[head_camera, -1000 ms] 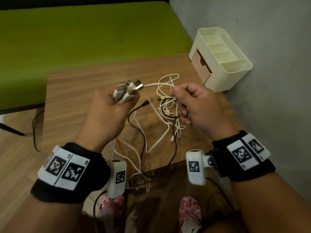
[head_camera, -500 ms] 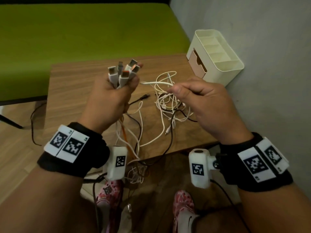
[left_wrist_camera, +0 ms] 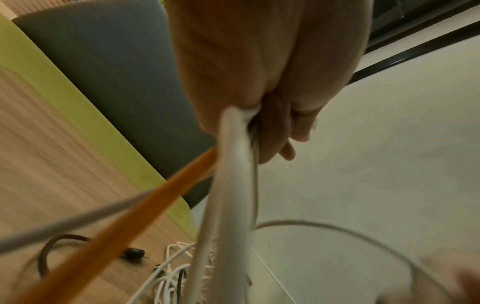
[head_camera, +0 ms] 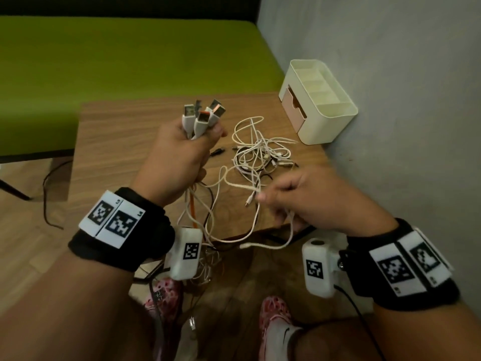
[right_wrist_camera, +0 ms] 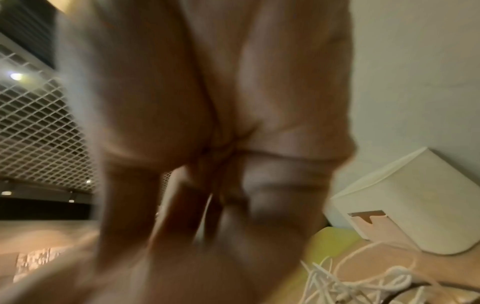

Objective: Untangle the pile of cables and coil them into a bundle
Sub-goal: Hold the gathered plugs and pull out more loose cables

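My left hand (head_camera: 182, 149) is raised over the wooden table (head_camera: 117, 142) and grips a bunch of cable ends, their USB plugs (head_camera: 201, 115) sticking up above the fist. White, orange and dark cables (head_camera: 194, 212) hang below it, seen close in the left wrist view as white cables (left_wrist_camera: 228, 185) and an orange cable (left_wrist_camera: 135, 216). My right hand (head_camera: 299, 196) holds a white cable (head_camera: 242, 186) near the table's front edge, fingers curled around it. A tangled pile of white and black cables (head_camera: 260, 155) lies on the table between the hands and the organiser.
A cream desk organiser (head_camera: 317, 100) with a pink drawer stands at the table's back right against the grey wall. A green surface (head_camera: 117, 56) lies beyond the table. Loose cable ends hang off the front edge above my shoes (head_camera: 273, 311).
The left hand rose and turned the plugs upright. The right hand moved down and toward me, drawing a white cable out of the pile.
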`<act>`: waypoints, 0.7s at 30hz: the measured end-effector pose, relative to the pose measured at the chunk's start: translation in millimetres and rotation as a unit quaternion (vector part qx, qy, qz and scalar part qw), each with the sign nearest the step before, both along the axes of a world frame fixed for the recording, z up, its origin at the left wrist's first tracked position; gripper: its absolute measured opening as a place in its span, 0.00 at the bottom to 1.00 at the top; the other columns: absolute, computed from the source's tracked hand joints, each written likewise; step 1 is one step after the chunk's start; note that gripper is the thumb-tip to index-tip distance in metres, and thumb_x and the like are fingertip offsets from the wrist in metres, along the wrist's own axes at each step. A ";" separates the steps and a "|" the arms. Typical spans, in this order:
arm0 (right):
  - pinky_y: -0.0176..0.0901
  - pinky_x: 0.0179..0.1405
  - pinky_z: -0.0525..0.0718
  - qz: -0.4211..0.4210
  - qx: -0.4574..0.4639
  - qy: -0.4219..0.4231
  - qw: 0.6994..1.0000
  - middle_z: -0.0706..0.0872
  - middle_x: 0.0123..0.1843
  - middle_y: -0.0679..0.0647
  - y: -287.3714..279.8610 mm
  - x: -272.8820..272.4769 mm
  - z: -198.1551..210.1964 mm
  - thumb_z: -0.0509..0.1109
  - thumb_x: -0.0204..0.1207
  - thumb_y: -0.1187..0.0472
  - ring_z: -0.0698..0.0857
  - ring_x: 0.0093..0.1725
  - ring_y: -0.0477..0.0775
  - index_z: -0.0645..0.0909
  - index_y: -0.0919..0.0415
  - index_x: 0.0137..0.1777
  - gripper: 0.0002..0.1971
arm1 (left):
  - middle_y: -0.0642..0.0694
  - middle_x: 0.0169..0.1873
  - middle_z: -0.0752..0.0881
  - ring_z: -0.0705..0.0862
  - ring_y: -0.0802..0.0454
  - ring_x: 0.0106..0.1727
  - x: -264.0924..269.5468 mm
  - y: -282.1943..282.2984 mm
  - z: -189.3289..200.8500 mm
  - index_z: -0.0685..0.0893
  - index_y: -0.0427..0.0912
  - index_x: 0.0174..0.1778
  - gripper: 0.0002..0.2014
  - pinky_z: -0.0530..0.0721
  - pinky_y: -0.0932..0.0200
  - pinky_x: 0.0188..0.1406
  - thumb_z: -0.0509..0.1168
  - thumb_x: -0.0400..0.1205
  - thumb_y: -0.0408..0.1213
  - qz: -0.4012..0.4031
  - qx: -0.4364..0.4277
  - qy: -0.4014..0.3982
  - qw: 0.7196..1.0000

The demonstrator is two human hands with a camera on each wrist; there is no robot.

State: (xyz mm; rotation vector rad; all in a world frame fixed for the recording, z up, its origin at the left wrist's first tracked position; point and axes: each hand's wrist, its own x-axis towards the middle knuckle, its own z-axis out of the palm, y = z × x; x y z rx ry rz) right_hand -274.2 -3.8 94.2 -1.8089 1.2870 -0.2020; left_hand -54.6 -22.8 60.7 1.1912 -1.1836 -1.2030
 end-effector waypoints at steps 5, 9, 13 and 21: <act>0.54 0.50 0.86 0.102 0.013 0.217 0.971 0.87 0.44 0.44 -5.0 -1.3 -8.9 0.65 0.72 0.28 0.86 0.44 0.47 0.87 0.39 0.36 0.19 | 0.52 0.21 0.62 0.58 0.56 0.21 2.9 2.1 -0.9 0.78 0.41 0.40 0.12 0.58 0.63 0.21 0.59 0.89 0.38 -0.008 0.020 0.021 1.000; 0.47 0.67 0.77 0.050 -0.063 0.146 0.986 0.75 0.73 0.37 -11.4 2.7 -4.7 0.67 0.64 0.24 0.75 0.67 0.41 0.76 0.36 0.74 0.37 | 0.51 0.22 0.61 0.57 0.56 0.22 -1.8 7.6 2.8 0.74 0.41 0.40 0.12 0.60 0.66 0.19 0.58 0.89 0.38 -0.026 0.038 0.074 0.996; 0.44 0.76 0.70 0.068 -0.008 0.012 0.998 0.62 0.83 0.31 -0.8 30.3 -13.1 0.75 0.61 0.28 0.65 0.79 0.35 0.59 0.29 0.81 0.47 | 0.49 0.24 0.56 0.55 0.57 0.22 -16.8 17.7 12.8 0.72 0.41 0.40 0.12 0.59 0.67 0.17 0.56 0.89 0.40 -0.064 0.025 0.165 0.984; 0.54 0.50 0.86 0.089 0.024 -0.037 0.995 0.90 0.45 0.56 9.9 59.8 -41.7 0.62 0.84 0.41 0.89 0.44 0.52 0.84 0.57 0.52 0.19 | 0.55 0.25 0.59 0.57 0.60 0.22 -3.6 18.7 6.7 0.68 0.49 0.38 0.15 0.61 0.67 0.17 0.62 0.85 0.51 -0.036 0.043 0.202 0.978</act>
